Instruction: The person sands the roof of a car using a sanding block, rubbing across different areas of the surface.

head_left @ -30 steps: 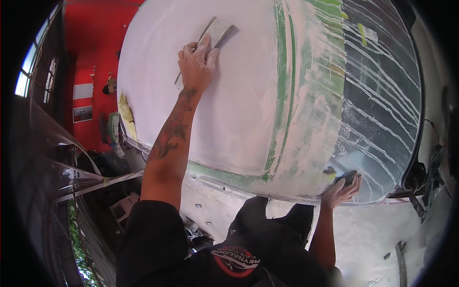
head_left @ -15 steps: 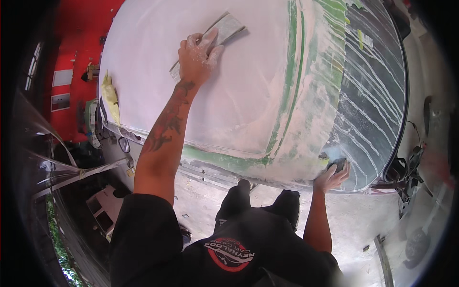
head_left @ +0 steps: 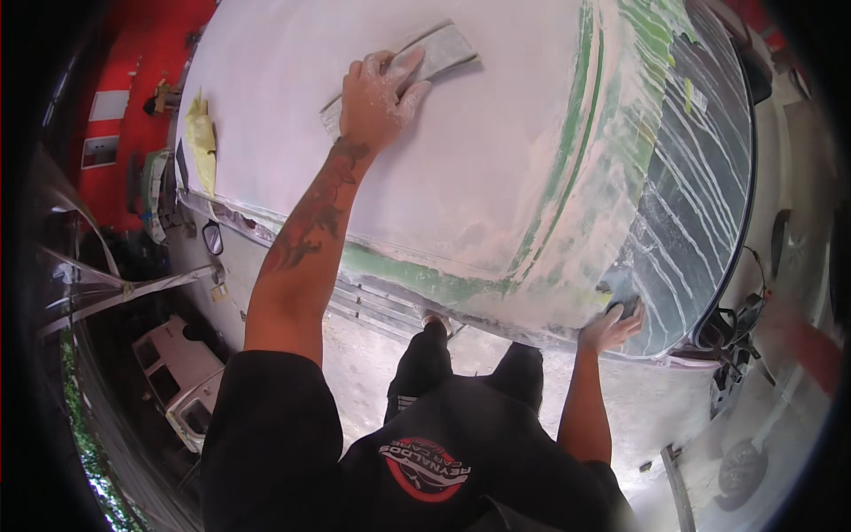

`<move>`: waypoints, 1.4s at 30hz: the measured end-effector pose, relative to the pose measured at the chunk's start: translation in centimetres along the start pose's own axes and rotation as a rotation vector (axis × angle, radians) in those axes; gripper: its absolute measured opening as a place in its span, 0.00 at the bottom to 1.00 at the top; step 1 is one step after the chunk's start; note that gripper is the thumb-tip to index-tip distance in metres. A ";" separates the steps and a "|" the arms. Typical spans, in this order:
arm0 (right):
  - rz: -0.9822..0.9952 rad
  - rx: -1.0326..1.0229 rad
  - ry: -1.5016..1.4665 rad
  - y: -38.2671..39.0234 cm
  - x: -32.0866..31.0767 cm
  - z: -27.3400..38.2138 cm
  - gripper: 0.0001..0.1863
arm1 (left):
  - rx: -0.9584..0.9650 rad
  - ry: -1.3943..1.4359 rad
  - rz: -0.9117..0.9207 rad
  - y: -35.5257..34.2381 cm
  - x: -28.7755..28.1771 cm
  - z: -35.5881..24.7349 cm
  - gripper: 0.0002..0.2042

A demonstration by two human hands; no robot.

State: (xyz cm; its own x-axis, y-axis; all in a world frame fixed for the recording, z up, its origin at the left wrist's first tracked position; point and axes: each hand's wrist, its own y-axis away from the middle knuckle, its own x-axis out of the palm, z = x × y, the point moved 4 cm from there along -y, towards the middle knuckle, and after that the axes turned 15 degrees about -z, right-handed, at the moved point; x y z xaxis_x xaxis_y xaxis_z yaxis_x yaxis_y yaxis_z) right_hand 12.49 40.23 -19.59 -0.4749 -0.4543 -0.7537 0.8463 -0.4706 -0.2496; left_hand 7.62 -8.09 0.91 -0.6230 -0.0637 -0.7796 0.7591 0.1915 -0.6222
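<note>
My left hand (head_left: 379,97) presses flat on a long grey sanding block (head_left: 434,51) that lies on the white, dust-covered car hood (head_left: 461,168). Its fingers are white with dust. My right hand (head_left: 610,326) rests with fingers spread on the hood's near edge, beside the masked windscreen (head_left: 700,204), and holds nothing. A green band (head_left: 567,168) of tape or paint runs between the hood and the windscreen.
A yellow rag (head_left: 200,137) lies at the hood's left end. Red wall (head_left: 124,106) stands behind on the left. Cables and a dark tool (head_left: 731,337) sit at the right near the car's edge. The concrete floor (head_left: 372,355) shows below, with my legs against the car.
My left hand has slid the sanding block a little to the right across the hood. My right hand has stayed on the hood's edge.
</note>
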 end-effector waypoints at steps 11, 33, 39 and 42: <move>0.001 0.002 -0.044 0.2 0.7 0.6 0.31 | 0.041 -0.007 -0.049 -0.4 -1.8 9.0 0.25; -0.068 0.029 0.071 -2.3 -0.8 -1.5 0.29 | 0.110 0.197 0.126 9.3 -4.7 0.1 0.28; 0.091 -0.509 -0.519 -2.9 -3.6 19.8 0.22 | 0.286 0.180 0.112 4.1 -5.5 7.2 0.26; 0.455 -0.879 -0.701 2.5 -1.8 35.4 0.26 | 0.204 0.236 0.143 1.9 -3.8 9.8 0.27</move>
State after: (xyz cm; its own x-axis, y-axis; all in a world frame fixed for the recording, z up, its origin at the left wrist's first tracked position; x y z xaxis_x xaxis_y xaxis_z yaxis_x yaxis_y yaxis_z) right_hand 6.91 13.12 2.73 0.1112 -0.8833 -0.4554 0.7153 0.3893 -0.5804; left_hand 13.27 -17.06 1.94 -0.5163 0.1830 -0.8366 0.8490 -0.0188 -0.5281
